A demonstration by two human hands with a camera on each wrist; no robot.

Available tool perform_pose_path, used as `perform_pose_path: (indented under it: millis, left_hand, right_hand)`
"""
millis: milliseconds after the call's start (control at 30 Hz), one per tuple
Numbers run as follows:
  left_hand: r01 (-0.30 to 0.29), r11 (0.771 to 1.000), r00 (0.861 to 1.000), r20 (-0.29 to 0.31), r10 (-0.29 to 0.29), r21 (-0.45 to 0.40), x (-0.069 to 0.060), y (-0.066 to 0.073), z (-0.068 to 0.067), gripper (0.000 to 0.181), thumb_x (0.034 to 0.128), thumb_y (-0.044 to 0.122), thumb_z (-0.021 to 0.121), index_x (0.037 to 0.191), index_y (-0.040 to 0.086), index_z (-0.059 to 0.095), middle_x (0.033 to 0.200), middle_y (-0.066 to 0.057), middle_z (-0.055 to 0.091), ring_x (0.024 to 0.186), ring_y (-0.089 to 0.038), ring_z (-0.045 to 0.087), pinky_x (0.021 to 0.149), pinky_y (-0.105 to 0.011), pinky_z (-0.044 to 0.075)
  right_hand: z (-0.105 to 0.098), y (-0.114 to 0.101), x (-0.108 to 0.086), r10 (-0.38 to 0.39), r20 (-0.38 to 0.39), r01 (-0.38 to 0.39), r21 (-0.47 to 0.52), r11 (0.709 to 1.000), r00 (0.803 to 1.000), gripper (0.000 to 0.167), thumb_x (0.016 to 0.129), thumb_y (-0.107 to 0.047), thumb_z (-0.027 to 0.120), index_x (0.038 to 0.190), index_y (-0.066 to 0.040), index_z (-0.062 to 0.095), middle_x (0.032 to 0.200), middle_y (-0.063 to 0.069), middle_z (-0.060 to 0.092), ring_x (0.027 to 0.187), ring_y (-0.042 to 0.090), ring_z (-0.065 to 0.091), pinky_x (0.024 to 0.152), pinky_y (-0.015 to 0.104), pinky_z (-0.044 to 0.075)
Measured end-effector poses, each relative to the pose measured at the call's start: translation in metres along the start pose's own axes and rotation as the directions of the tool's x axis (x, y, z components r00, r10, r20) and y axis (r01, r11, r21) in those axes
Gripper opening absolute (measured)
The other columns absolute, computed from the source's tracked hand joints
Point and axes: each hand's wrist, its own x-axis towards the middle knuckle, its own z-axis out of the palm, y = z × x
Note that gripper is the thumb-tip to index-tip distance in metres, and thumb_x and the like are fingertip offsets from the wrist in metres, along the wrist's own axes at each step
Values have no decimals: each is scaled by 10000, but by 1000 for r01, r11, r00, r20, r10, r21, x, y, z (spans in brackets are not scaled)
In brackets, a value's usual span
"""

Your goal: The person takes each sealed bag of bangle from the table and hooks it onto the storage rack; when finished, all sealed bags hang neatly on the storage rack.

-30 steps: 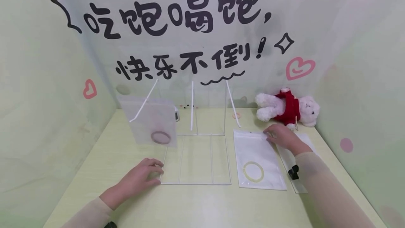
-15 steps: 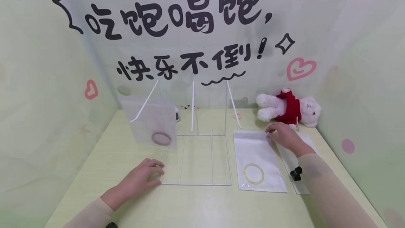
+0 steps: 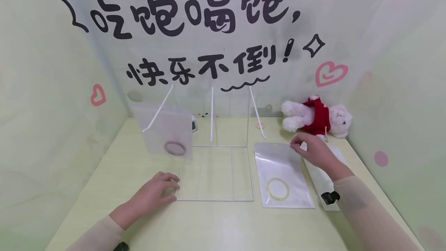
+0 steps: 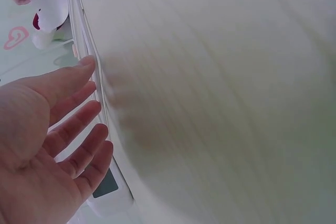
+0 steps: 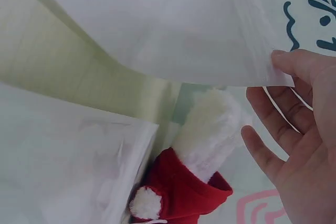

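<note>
Back wall (image 3: 296, 80): pale covering with large black lettering (image 3: 228, 12); a pink outlined heart (image 3: 331, 74) shows at the right.
Table (image 3: 216, 231): light wood surface, standing against the wall.
Wire rack (image 3: 214, 200): white, upright on the table, with a flat barred base and three forward-pointing prongs (image 3: 211, 115).
Pinched bag (image 3: 282, 162): white, on the table just beside the rack's right side; its upper right corner is lifted, its lower part lies on the surface.
Hanging bag (image 3: 170, 127): translucent, at the rack's left prong, well above the base's left edge.
Flat bag (image 3: 322, 167): pale, to the right of the pinched bag, partly covered by the right arm.
Plush toy (image 3: 315, 115): white with a red top, lying down behind the two bags on the table.
Left hand (image 3: 150, 195): fingers spread and gently bent, their tips resting against the left edge of the base.
Right hand (image 3: 315, 152): thumb and index finger pinch the lifted corner; the remaining fingers curve loosely below.
Yellow ring (image 3: 268, 189): visible on the lower part of the pinched bag.
Orange ring (image 3: 260, 128): on the table behind the right prong.
</note>
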Motion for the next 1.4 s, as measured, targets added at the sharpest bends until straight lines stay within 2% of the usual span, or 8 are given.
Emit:
perform_pose_path:
  millis: [233,433,700,967,1067,1200,1333,1400]
  left_hand:
    - [-3,1000,1000,-4,3,1,1,-1,0,265,848,231,839,1099,169,779,1321,11,672,1185,-222,589,990,-452,581]
    - [7,1000,1000,2,-7,14,1,0,0,266,838,228,844,1088,163,781,1306,7,680,1177,-228,594,988,-449,580]
    - [16,1000,1000,8,-16,23,1,2,-1,269,833,222,846,1085,155,781,1305,-1,682,1181,-237,595,992,-456,581]
    - [21,999,1000,12,-22,41,2,4,-2,271,831,230,845,1084,155,780,1306,-4,682,1174,-240,597,984,-455,586]
    - [21,999,1000,9,-21,43,2,4,-2,270,828,229,847,1080,157,781,1303,-3,683,1173,-240,597,986,-455,586]
    - [16,999,1000,4,-16,44,2,4,-1,268,825,229,850,1074,155,784,1298,-3,686,1169,-243,599,982,-456,587]
    - [15,999,1000,1,-15,47,2,4,-1,266,825,228,850,1072,152,786,1295,-2,687,1161,-239,598,970,-452,591]
    - [15,999,1000,2,-15,47,1,5,-1,264,828,225,848,1073,150,785,1297,-6,686,1157,-238,597,967,-450,592]
  right_hand:
    - [-11,-20,-9,-155,-136,150,-46,988,979,177,858,-17,807,951,-140,721,867,-62,693,821,102,618,758,203,541]
    - [-21,-34,-13,-228,-193,219,-67,973,954,218,823,13,822,945,-137,720,868,-75,687,819,71,611,787,95,485]
    - [-38,-60,-17,-248,-225,233,-92,968,942,239,805,22,831,950,-134,721,859,-81,677,805,55,591,785,63,473]
    - [-56,-85,-16,-370,-294,360,-89,929,881,277,760,64,835,933,-123,725,841,-92,667,783,55,569,774,104,468]
    - [-62,-95,-15,-396,-305,390,-82,917,866,292,743,68,843,929,-125,728,842,-94,675,784,50,567,770,113,473]
    - [-69,-109,-16,-411,-314,413,-64,908,856,306,729,62,853,931,-134,732,857,-91,686,809,46,576,785,125,473]
    - [-75,-125,-19,-407,-300,415,-40,909,863,291,758,31,849,947,-159,736,884,-114,683,855,22,583,812,124,471]
    - [-78,-134,-20,-418,-298,427,-39,903,858,283,763,14,850,952,-164,738,891,-125,683,870,17,589,823,131,476]
